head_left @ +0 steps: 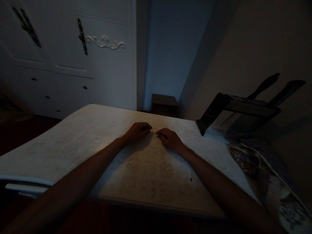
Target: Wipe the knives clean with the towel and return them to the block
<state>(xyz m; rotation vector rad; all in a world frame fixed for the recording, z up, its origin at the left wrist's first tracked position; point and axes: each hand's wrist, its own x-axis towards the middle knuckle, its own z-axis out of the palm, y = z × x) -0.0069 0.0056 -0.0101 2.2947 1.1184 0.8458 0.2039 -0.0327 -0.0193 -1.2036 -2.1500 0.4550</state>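
Both of my hands rest over the far middle of a pale, faintly mottled tabletop (97, 130), their fingertips a short gap apart. My left hand (138, 131) is closed, thumb and fingers curled toward each other. Facing it, my right hand (170, 139) is also closed, in a pinch-like curl. The light is dim, and I cannot make out whether anything small is between the fingers of either hand. A small dark speck (191, 179) lies on the tabletop beside my right forearm.
At the right stands a dark-framed holder (253, 105) with two black handles sticking up. Patterned fabric (270, 178) bunches along the table's right side. Beyond the table are a white cabinet (112, 71) with dark handles and a low brown box-like piece (164, 100).
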